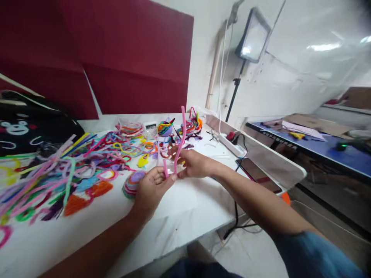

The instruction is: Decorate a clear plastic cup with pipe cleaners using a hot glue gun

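Observation:
A pink pipe cleaner (183, 127) stands up between my two hands, bent at its lower end so that a shorter arm rises on the left. My left hand (153, 187) pinches the bend, thumb pointing right. From the right, my right hand (193, 163) has its fingers around the same pipe cleaner, its fingertips meeting my left thumb. Just left of my left hand, a striped coiled ball (133, 184) with a purple top rests on the white table (182, 220), partly covered by that hand.
Loose pipe cleaners (43, 181) in many colours cover the table's left side. Several coiled pieces (165, 128) sit at the back. A power strip (232, 144) and a dark phone-like slab (257, 175) lie at right. A lamp (253, 36) stands behind, beside a blue table (307, 148).

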Demonstrator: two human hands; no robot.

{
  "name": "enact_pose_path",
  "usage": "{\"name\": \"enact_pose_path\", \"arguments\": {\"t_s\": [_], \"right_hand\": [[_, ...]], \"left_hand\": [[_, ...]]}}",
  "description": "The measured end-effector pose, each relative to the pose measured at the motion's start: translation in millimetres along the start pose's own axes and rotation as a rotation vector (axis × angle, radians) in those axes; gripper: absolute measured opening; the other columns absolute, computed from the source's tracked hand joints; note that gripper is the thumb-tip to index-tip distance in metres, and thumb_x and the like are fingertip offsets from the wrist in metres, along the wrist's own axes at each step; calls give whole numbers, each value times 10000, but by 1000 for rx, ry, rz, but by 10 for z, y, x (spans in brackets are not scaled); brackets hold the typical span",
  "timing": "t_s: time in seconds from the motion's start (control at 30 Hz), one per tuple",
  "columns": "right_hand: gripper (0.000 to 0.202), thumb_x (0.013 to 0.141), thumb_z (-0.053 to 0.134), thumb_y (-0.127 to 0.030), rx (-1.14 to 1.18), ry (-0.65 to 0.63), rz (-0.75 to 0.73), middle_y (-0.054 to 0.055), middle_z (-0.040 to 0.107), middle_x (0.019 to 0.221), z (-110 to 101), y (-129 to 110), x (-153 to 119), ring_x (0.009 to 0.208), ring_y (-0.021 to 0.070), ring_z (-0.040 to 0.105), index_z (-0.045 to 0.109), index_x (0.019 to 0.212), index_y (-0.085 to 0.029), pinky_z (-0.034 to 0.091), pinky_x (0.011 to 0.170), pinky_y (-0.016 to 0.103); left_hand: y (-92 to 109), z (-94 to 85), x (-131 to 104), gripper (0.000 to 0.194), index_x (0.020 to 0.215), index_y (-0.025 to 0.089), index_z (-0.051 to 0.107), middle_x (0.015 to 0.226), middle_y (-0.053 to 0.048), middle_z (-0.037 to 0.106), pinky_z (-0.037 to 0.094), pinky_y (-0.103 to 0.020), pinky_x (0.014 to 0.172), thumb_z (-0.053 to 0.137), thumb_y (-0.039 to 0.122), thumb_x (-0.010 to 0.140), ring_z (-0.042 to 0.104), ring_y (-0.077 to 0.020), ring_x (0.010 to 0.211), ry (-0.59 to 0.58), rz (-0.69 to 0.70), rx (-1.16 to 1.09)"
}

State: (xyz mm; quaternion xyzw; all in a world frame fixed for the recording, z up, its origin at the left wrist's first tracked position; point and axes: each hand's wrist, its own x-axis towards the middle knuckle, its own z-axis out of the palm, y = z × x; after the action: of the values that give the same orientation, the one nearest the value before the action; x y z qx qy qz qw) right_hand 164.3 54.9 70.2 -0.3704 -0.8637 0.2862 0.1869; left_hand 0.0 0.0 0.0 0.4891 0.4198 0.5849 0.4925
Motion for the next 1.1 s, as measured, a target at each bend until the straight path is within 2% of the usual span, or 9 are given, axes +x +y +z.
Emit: {"name": "enact_pose_path", "arguments": {"t_s": [0.23,0.33,0.5,0.67,0.93,1.1], "right_hand": [[670,652,774,-92,-58,20,-4,108,626,1210,70,-111,24,937,222,671,451,1233,-178,525,812,349],[668,655,787,-127,-86,35,7,124,629,1222,89,-154,20,928,234,678,445,1227,-176,526,795,349],[656,667,796,-183,-151,62,-20,74,680,1145,134,-170,21,928,238,690,435,1213,-229,511,753,315],[641,708,772,-236,-258,56,-2,125,686,1150,186,-159,20,998,294,685,400,1228,-189,495,742,333],[653,721,767,-230,-293,59,22,128,672,1192,202,-194,-22,966,274,693,378,1244,-212,488,734,318],[586,739,743,-227,-318,47,49,145,677,1177,203,-221,-34,1011,313,681,390,1206,-196,495,763,353]], "left_hand": [[77,22,-14,328,743,151,624,664,-5,708,474,-212,602,842,342,590,624,-120,613,111,-51,-24],[95,23,-12,331,716,157,615,637,-8,705,475,-227,590,844,347,572,624,-133,590,121,-60,-28],[99,10,0,332,662,166,578,588,7,671,441,-223,541,830,365,577,591,-124,539,144,-78,-27],[65,-12,26,333,661,170,568,546,29,628,396,-211,495,822,369,581,546,-106,488,152,-88,-10],[83,-20,21,331,627,177,544,544,24,617,411,-220,509,809,370,578,550,-113,500,145,-129,13],[95,-22,26,340,641,178,548,565,24,626,418,-217,510,816,373,566,551,-112,516,138,-152,4]]}}
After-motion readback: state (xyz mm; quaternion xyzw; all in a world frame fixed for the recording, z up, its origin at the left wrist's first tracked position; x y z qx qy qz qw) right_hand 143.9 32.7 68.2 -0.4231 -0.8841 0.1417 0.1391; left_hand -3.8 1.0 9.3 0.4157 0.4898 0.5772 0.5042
